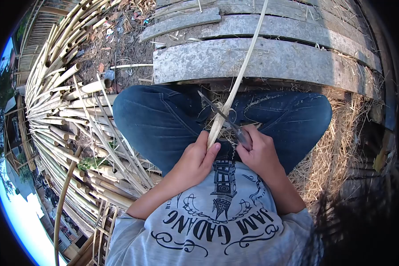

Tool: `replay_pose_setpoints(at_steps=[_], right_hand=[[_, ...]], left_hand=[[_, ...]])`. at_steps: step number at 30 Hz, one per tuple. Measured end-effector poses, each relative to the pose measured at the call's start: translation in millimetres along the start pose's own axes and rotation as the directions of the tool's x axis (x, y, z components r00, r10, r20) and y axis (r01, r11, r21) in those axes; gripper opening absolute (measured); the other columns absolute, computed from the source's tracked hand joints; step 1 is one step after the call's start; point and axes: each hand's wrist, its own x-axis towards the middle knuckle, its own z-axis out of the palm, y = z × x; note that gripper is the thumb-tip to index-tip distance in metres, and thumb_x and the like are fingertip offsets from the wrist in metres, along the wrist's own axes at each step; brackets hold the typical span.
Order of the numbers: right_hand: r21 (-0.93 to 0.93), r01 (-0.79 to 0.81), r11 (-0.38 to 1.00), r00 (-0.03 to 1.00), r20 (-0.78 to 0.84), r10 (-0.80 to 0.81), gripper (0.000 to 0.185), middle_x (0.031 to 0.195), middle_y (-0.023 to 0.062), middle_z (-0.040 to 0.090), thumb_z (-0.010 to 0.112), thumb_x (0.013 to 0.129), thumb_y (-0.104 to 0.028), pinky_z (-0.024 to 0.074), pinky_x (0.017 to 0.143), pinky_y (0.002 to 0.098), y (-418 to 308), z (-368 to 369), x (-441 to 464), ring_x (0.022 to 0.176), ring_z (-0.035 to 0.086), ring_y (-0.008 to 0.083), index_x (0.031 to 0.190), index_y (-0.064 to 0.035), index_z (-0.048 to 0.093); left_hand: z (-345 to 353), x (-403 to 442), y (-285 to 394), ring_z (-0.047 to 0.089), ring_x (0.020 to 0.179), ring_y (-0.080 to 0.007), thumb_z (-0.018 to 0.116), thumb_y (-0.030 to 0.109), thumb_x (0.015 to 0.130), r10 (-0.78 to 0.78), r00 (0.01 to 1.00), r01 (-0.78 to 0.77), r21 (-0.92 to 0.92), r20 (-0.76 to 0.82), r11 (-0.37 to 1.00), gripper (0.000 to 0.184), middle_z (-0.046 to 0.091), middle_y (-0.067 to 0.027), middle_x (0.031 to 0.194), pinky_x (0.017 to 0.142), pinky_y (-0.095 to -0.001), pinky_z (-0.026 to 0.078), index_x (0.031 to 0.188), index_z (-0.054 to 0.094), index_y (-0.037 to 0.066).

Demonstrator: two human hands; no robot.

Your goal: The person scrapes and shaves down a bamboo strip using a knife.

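Note:
A long pale bamboo strip (241,73) runs from my lap away over the wooden planks. My left hand (198,158) is closed around its near end, thumb on top. In my right hand (258,148) is the handle of a knife (220,112), its dark blade lying across the strip a little beyond my left hand. The blade tip points up and to the left. Thin curled shavings hang by the blade and lie on my jeans (283,113). My fingers hide part of the knife handle.
Weathered planks (199,60) lie in front of my crossed legs, with a loose board (181,24) on top. Many cut bamboo poles (71,128) are piled at the left. Straw-like shavings (332,146) cover the ground at the right.

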Motion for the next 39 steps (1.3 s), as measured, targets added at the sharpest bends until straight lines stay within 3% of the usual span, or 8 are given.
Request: replay_pose_setpoints(at_steps=[16,21,25,27,30,33,35,39], right_hand=[[-0.348,-0.012,0.937,0.936,-0.334,-0.112,0.023,0.071,0.0156,0.059,0.066,0.067,0.003,0.0482,0.058,0.0408,-0.4,-34.5,17.2,0.063,0.061,0.0376,0.088,-0.0015,0.057],[-0.429,-0.467,0.773,0.783,-0.608,0.136,0.017,0.074,0.0175,0.062,0.063,0.078,-0.005,0.0484,0.063,0.0427,56.5,-105.3,29.5,0.067,0.061,0.0386,0.093,-0.0002,0.057],[-0.234,-0.436,0.869,0.597,-0.798,0.084,0.025,0.079,0.0145,0.066,0.060,0.086,-0.006,0.0492,0.072,0.0332,51.5,-160.2,14.2,0.072,0.064,0.0229,0.110,0.0016,0.060],[-0.210,-0.283,0.936,0.675,-0.736,0.039,0.023,0.081,0.0128,0.067,0.065,0.089,-0.008,0.0496,0.071,0.0319,27.5,-145.0,17.1,0.075,0.065,0.0178,0.108,0.0039,0.060],[-0.181,-0.165,0.970,0.813,-0.581,0.029,0.017,0.069,0.0114,0.064,0.070,0.086,-0.009,0.0488,0.060,0.0319,-27.1,-96.3,21.5,0.062,0.063,0.0167,0.091,0.0019,0.058],[-0.174,-0.082,0.981,0.917,-0.399,0.006,0.022,0.072,0.0189,0.063,0.072,0.076,-0.004,0.0506,0.059,0.0398,-44.8,-59.3,27.4,0.067,0.064,0.0400,0.091,-0.0022,0.057],[-0.172,0.007,0.985,0.895,-0.439,-0.083,0.012,0.062,0.0149,0.058,0.067,0.079,-0.001,0.0468,0.053,0.0334,-40.2,-49.4,34.1,0.055,0.062,0.0302,0.086,-0.0008,0.057],[-0.315,0.024,0.949,0.858,-0.481,-0.181,0.012,0.061,0.0156,0.056,0.065,0.078,0.000,0.0464,0.053,0.0346,-17.6,-55.9,46.8,0.055,0.061,0.0330,0.085,-0.0004,0.055]], left_hand=[[-0.6,-4.2,28.4,0.056,0.057,-0.0406,0.053,0.015,0.098,0.140,0.990,-0.139,-0.044,0.022,0.989,0.022,0.052,-0.0210,0.062,0.053,-0.0423,0.041,0.095,0.043,-0.004],[-25.6,-24.9,29.2,0.048,0.051,-0.0265,0.049,0.017,0.101,0.160,0.978,-0.172,-0.085,-0.131,0.981,0.022,0.047,-0.0160,0.060,0.052,-0.0379,0.038,0.093,0.042,-0.003],[-40.6,-20.6,20.4,0.037,0.059,-0.0072,0.043,0.021,0.104,0.060,0.981,-0.082,-0.114,-0.183,0.990,0.025,0.042,0.0006,0.064,0.053,-0.0272,0.034,0.088,0.042,0.003],[-30.7,-8.7,27.9,0.040,0.059,-0.0117,0.044,0.022,0.104,0.109,0.979,-0.124,-0.082,-0.170,0.989,0.024,0.043,-0.0040,0.063,0.054,-0.0314,0.037,0.090,0.042,0.002],[-13.0,7.0,44.7,0.057,0.058,-0.0417,0.050,0.020,0.101,0.216,0.967,-0.223,-0.045,-0.135,0.974,0.025,0.052,-0.0202,0.060,0.052,-0.0432,0.041,0.093,0.039,-0.002],[-4.8,8.0,59.8,0.058,0.058,-0.0416,0.051,0.019,0.100,0.290,0.951,-0.296,-0.041,-0.111,0.954,0.025,0.052,-0.0205,0.060,0.052,-0.0436,0.042,0.093,0.039,-0.002],[-5.1,7.1,63.5,0.058,0.058,-0.0412,0.051,0.018,0.100,0.315,0.943,-0.321,-0.052,-0.105,0.946,0.025,0.053,-0.0208,0.060,0.052,-0.0438,0.042,0.093,0.039,-0.002],[-9.1,3.4,59.1,0.056,0.055,-0.0388,0.051,0.018,0.100,0.292,0.953,-0.296,-0.028,-0.084,0.955,0.025,0.053,-0.0204,0.060,0.051,-0.0421,0.041,0.092,0.039,-0.002]])
